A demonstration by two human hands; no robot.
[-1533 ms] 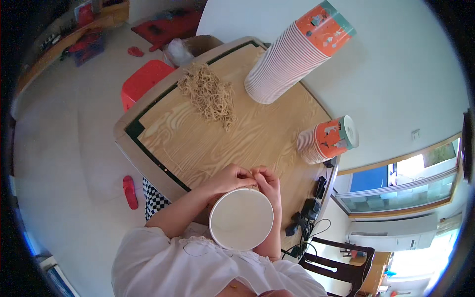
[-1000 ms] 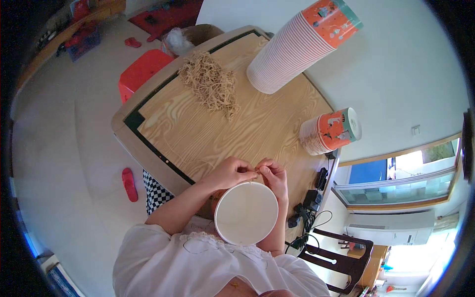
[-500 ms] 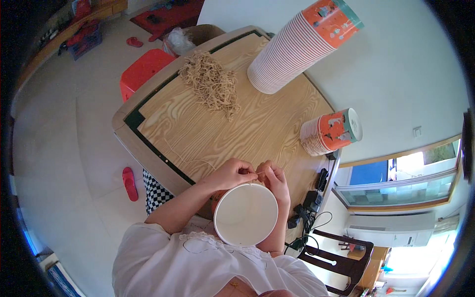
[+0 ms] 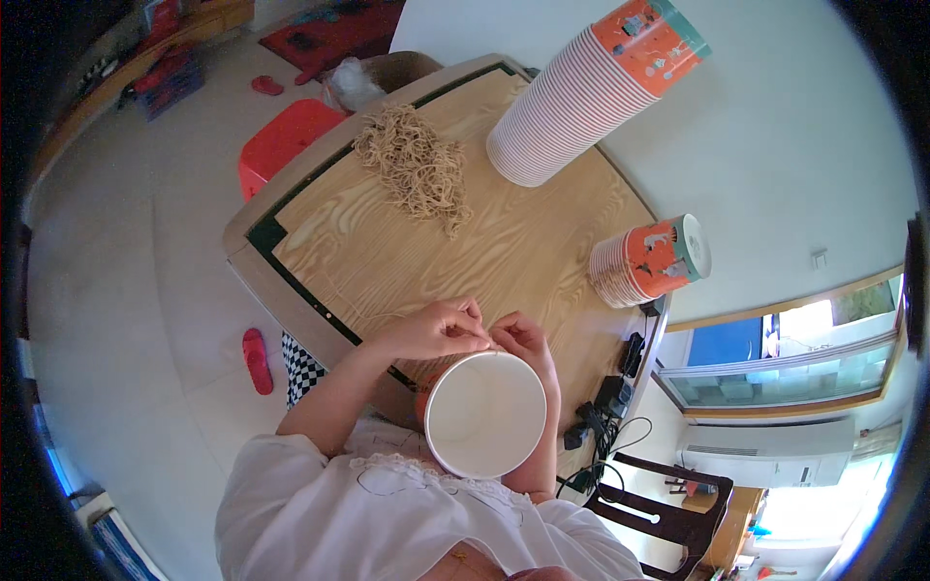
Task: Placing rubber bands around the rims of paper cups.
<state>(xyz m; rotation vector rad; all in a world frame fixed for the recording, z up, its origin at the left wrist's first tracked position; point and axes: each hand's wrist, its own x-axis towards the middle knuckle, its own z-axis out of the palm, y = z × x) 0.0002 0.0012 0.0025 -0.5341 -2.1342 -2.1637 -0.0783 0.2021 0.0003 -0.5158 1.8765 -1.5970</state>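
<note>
A white-lined paper tub (image 4: pixel 484 416), orange on its outside, leans against my body with its round mouth facing up. At its far rim my left hand (image 4: pixel 441 329) is closed in a pinch on a thin strand of twine. My right hand (image 4: pixel 521 339) is pinched right beside it, on the same strand by the rim. The fingertips nearly meet, and the twine between them is hard to make out. A loose tangled heap of tan twine (image 4: pixel 415 172) lies on the wooden table (image 4: pixel 387 252) beyond my hands.
A tall leaning stack of paper tubs (image 4: pixel 591 97) stands at the table's far side, and a shorter stack (image 4: pixel 644 259) at the right. Black adapters and cables (image 4: pixel 610 397) lie along the right edge. A red stool (image 4: pixel 286 140) stands to the left, a dark chair (image 4: pixel 668 508) lower right.
My left hand has shifted slightly left and its fingers have changed their pinch. My right hand has moved a little left toward the rim. The tub stays nearly in place.
</note>
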